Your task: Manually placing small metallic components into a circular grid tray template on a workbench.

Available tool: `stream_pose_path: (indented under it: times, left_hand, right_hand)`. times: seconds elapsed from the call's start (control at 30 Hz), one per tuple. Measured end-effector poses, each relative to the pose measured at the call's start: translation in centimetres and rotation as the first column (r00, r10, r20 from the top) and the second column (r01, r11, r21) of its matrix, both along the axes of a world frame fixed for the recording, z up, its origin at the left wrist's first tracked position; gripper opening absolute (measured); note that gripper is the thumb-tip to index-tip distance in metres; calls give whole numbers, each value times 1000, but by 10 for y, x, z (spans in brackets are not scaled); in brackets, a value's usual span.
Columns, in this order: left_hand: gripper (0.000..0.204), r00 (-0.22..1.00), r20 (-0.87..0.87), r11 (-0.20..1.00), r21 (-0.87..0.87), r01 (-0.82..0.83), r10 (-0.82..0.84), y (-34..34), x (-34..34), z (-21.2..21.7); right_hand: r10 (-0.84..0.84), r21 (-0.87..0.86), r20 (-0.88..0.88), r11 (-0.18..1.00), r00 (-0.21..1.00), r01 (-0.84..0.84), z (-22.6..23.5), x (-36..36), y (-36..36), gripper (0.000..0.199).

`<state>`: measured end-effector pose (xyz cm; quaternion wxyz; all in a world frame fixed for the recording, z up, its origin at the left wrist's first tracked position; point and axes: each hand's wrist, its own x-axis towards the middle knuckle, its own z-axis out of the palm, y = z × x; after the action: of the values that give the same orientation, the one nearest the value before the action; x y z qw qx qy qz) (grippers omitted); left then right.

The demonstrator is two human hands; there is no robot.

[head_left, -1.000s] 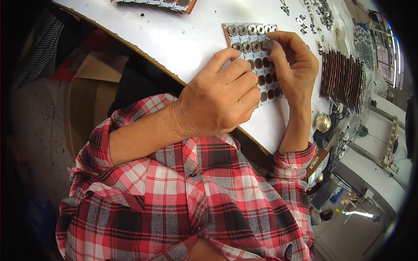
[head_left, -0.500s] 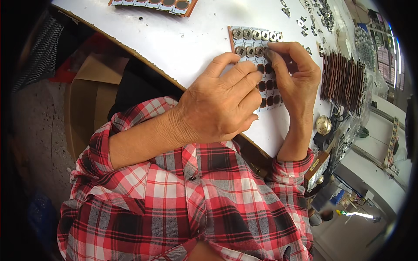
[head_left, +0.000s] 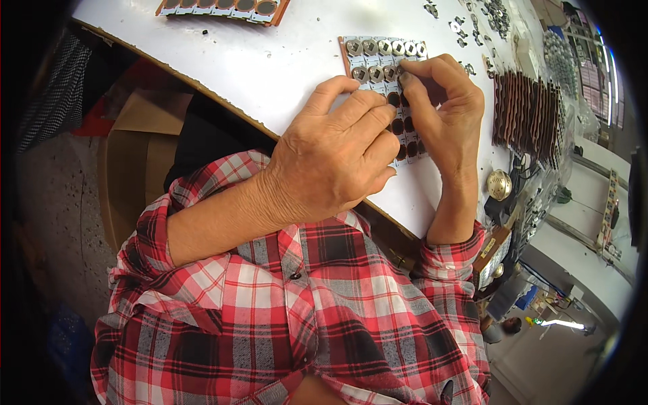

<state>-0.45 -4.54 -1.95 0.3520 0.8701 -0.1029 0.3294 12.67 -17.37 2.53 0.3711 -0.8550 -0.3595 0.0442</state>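
Left hand: my left hand (head_left: 334, 158) rests curled over the lower part of the button card (head_left: 385, 74), grip loose, fingers pressing it flat.
Right hand: my right hand (head_left: 442, 111) pinches at one small round button (head_left: 399, 70) on the card.
Card: lies flat on the white tabletop (head_left: 270, 61), top rows filled with silver buttons.
Nearby: brown stacked cards (head_left: 530, 118) stand just right of my right hand; a second tray (head_left: 223, 7) sits at the far edge.

Shirt (head_left: 304, 317): red, white and black plaid. Table (head_left: 270, 61): white top, brown edge. Grid card (head_left: 381, 57) at 12 o'clock: grey, silver discs above, dark brown cells below. Stacked strips (head_left: 530, 115) at 2 o'clock: reddish brown. Round bell (head_left: 499, 183): brass.
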Motion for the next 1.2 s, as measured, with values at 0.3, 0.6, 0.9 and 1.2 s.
stream_pose_path:
  times: [0.3, 0.6, 0.9, 1.2]
  left_hand:
    - [39, 999, -32, 998, 41, 39, -38, 2, 0, 0]
    - [34, 1000, -9, 997, 75, 2, -1, 2, 1, -1]
    - [38, 1000, -6, 997, 80, 10, -9, 3, 0, -2]
    - [42, 1000, -6, 998, 67, 18, -18, 3, 0, -5]
  right_hand:
    - [-49, -54, 124, 997, 991, 56, -3, 2, -5, 16]
    - [-216, -185, -59, 962, 975, 202, 35, 62, -90, 18]
    - [-199, -355, -155, 925, 968, 134, 35, 55, -87, 17]
    - [-240, -234, -333, 958, 912, 167, 26, 47, -71, 13]
